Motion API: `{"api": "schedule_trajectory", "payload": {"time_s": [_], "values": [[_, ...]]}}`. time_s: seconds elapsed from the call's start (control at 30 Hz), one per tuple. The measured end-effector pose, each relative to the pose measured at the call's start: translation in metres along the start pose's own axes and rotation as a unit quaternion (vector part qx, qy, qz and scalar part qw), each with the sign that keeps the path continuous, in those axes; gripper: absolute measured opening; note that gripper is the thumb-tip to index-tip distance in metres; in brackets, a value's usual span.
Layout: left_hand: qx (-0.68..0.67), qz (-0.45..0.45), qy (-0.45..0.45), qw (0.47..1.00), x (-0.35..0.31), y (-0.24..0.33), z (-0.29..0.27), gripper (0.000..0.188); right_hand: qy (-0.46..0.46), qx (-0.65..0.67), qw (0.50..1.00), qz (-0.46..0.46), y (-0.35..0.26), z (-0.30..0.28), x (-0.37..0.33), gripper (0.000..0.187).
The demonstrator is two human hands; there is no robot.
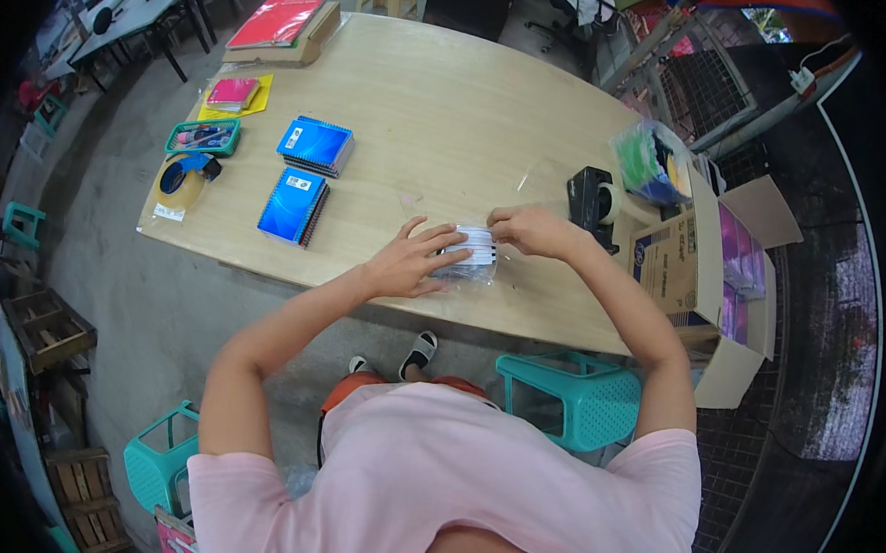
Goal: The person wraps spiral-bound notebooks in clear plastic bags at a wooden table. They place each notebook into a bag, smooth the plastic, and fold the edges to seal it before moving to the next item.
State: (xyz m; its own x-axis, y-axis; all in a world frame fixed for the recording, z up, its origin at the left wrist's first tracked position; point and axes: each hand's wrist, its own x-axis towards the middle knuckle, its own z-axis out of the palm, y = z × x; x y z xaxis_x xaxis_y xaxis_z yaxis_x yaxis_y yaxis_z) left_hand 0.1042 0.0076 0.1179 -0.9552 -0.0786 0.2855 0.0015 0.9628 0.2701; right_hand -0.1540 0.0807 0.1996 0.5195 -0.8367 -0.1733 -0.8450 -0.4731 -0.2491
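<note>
White striped packet, clear-wrapped, flat near table's front edge

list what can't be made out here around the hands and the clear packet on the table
- Clear packet, head view: the left hand lies over one end and the right hand pinches the other; its contents are too small to tell.
- Cardboard box: contents seen only edge-on.
- Green basket: items too small to name.
- Blue notebooks: cover details too small.

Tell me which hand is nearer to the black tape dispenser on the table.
The right hand. It sits just left of the black tape dispenser, pinching the clear packet. The left hand lies flat on the packet's far side, farther off.
</note>
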Motion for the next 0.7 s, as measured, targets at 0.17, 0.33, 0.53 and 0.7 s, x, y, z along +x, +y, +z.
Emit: {"api": "schedule_trajectory", "payload": {"time_s": [0.17,0.33,0.53,0.7], "values": [[-0.016,0.034,-0.084,0.996,0.007,-0.012,-0.018,0.077,0.002,0.058,0.998,-0.029,0.004,0.002,0.015,0.012],[-0.042,0.05,-0.115,0.991,0.013,-0.021,-0.02,0.084,0.025,0.053,0.997,-0.058,-0.009,0.005,0.029,0.015],[0.0,0.039,-0.122,0.992,0.017,-0.018,-0.018,0.085,0.188,0.076,0.976,-0.075,-0.001,0.034,0.031,0.044],[-0.019,0.015,0.009,1.0,0.015,-0.006,-0.017,0.077,0.231,0.565,0.785,0.105,-0.004,0.093,0.021,0.101]]}}
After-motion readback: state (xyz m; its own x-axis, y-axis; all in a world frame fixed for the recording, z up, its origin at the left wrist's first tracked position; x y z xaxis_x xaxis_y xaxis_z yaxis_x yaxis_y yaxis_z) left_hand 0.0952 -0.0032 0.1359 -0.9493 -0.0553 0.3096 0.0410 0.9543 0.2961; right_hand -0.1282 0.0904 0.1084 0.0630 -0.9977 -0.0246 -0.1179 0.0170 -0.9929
